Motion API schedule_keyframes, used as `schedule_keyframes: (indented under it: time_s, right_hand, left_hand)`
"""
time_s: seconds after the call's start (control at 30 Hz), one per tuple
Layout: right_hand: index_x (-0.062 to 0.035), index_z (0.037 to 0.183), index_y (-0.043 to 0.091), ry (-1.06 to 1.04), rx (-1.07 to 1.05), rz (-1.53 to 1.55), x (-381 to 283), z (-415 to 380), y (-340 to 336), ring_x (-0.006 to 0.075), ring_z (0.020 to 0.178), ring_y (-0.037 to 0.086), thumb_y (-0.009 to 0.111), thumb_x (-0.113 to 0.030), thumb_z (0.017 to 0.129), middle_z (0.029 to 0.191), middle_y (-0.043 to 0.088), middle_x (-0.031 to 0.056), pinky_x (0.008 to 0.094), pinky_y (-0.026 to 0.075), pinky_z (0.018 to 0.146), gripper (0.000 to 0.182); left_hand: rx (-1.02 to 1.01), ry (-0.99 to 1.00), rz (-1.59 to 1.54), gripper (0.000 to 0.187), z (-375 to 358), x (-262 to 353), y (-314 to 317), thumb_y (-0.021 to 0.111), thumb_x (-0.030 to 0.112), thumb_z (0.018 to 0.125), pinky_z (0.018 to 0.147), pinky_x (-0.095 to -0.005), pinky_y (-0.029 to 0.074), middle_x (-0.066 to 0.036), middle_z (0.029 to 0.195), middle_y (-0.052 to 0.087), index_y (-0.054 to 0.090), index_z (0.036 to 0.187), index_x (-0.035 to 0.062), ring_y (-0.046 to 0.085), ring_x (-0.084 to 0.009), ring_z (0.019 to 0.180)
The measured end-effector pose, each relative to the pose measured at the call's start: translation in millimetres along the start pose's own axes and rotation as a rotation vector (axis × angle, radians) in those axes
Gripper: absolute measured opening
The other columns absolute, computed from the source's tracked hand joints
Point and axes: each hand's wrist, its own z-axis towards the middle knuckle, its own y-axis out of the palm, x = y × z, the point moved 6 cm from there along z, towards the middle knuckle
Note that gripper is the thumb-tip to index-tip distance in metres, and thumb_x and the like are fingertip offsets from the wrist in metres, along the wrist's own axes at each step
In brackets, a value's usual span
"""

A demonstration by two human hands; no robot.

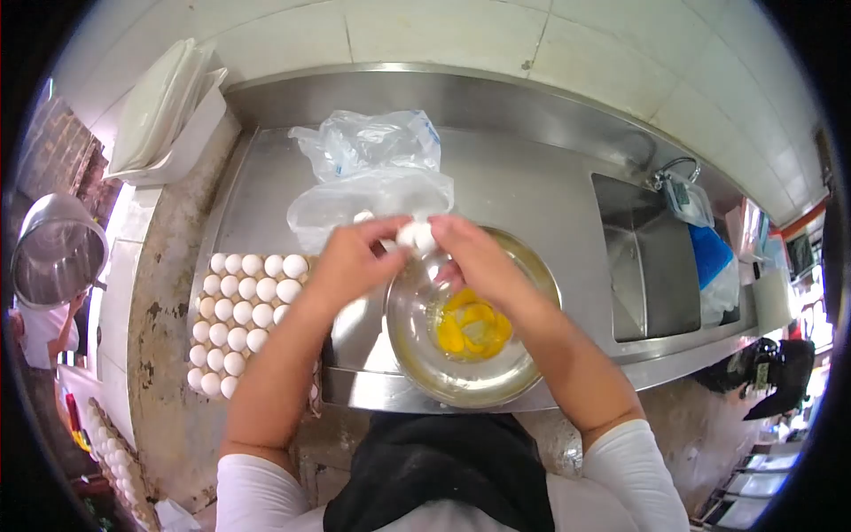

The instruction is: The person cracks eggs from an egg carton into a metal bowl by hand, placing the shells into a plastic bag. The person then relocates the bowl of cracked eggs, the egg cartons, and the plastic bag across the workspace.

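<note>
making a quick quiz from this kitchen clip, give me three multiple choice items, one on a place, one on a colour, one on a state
1. Where is the tray of eggs?
A. left of the metal bowl
B. in the sink
C. on the plastic bag

2. What colour are the yolks?
A. white
B. yellow
C. brown

3. What are both hands doing?
A. resting flat
B. holding one egg above the bowl
C. gripping the bowl rim

Answers: 1 A, the tray lies at the bowl's left. 2 B, they show yellow. 3 B, left hand and right hand meet on the egg.
</note>
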Motion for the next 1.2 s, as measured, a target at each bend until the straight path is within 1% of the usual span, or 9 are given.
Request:
schedule_keyframes:
  time_s: [0.1,0.17,0.23,0.5,0.63,0.7,0.73,0.83,1.2]
  right_hand:
    - [-0.0051,0.135,0.051,-0.288,0.212,-0.222,-23,6,-1,0.0157,0.087,0.061,0.056,-0.041,0.097,0.120,0.061,0.0093,0.0309,0.049,0.079,0.053]
    - [-0.0044,0.135,0.052,-0.189,0.201,-0.160,-16,-4,-5,0.0179,0.097,0.062,0.063,-0.035,0.094,0.124,0.061,0.0115,0.0315,0.049,0.088,0.052]
    - [-0.0036,0.131,0.055,-0.164,0.215,-0.223,2,-12,-12,0.0176,0.099,0.062,0.066,-0.031,0.093,0.121,0.062,0.0118,0.0310,0.049,0.090,0.048]
    - [-0.0042,0.119,0.063,-0.088,0.160,-0.244,35,-35,14,0.0107,0.090,0.061,0.065,-0.018,0.092,0.100,0.066,0.0049,0.0272,0.050,0.082,0.030]
    - [-0.0056,0.116,0.064,-0.198,-0.109,-0.525,22,-36,96,0.0183,0.088,0.066,0.067,-0.024,0.089,0.104,0.068,0.0095,0.0311,0.052,0.079,0.033]
    - [-0.0045,0.112,0.066,-0.308,-0.205,-0.647,8,-36,145,0.0259,0.095,0.066,0.068,-0.024,0.086,0.108,0.067,0.0143,0.0352,0.053,0.081,0.032]
    - [-0.0055,0.113,0.065,-0.516,-0.248,-0.730,6,-35,170,0.0302,0.094,0.065,0.067,-0.024,0.086,0.105,0.065,0.0150,0.0374,0.053,0.081,0.033]
    - [-0.0063,0.114,0.061,-0.624,-0.239,-0.951,18,-19,237,0.0331,0.089,0.063,0.068,-0.026,0.082,0.101,0.060,0.0144,0.0427,0.053,0.076,0.038]
    - [-0.0027,0.099,0.055,-0.660,-0.074,-1.118,39,0,273,0.0341,0.083,0.066,0.063,-0.012,0.078,0.097,0.057,0.0173,0.0446,0.054,0.065,0.024]
  left_hand:
    - [-0.021,-0.008,0.282,0.041,33,-33,-21,0.070,0.018,0.083,0.071,-0.0307,0.054,-0.011,0.099,0.072,0.066,0.123,0.0078,0.067,-0.0190,0.074]
    - [-0.043,-0.024,0.449,0.039,33,-56,-26,0.069,0.020,0.084,0.075,-0.0332,0.054,-0.013,0.103,0.072,0.067,0.121,0.0082,0.069,-0.0240,0.078]
    - [0.002,0.215,0.868,0.036,17,-54,-31,0.067,0.022,0.085,0.081,-0.0365,0.053,-0.015,0.108,0.070,0.068,0.117,0.0082,0.069,-0.0308,0.092]
    - [0.012,-0.313,0.113,0.029,-126,-25,-144,0.073,0.009,0.078,0.066,-0.0285,0.048,-0.004,0.082,0.065,0.070,0.106,0.0052,0.060,-0.0140,0.076]
    - [0.137,-0.417,0.018,0.031,-186,-38,-153,0.075,0.008,0.076,0.064,-0.0257,0.047,-0.002,0.082,0.064,0.070,0.106,0.0033,0.058,-0.0099,0.076]
    - [0.232,-0.264,0.362,0.030,-195,-41,-154,0.075,0.009,0.075,0.066,-0.0297,0.049,-0.005,0.085,0.065,0.070,0.104,0.0036,0.061,-0.0155,0.078]
    - [0.163,-0.225,0.634,0.029,-194,-38,-149,0.072,0.013,0.075,0.080,-0.0407,0.049,-0.010,0.098,0.066,0.071,0.104,0.0079,0.063,-0.0271,0.092]
    - [0.112,-0.025,0.809,0.038,-195,-65,-136,0.073,0.009,0.068,0.085,-0.0412,0.049,-0.010,0.099,0.065,0.070,0.106,0.0100,0.061,-0.0313,0.096]
    - [-0.044,-0.068,0.827,0.039,-189,-69,-136,0.075,0.013,0.065,0.087,-0.0448,0.045,-0.011,0.098,0.062,0.064,0.102,0.0087,0.059,-0.0322,0.097]
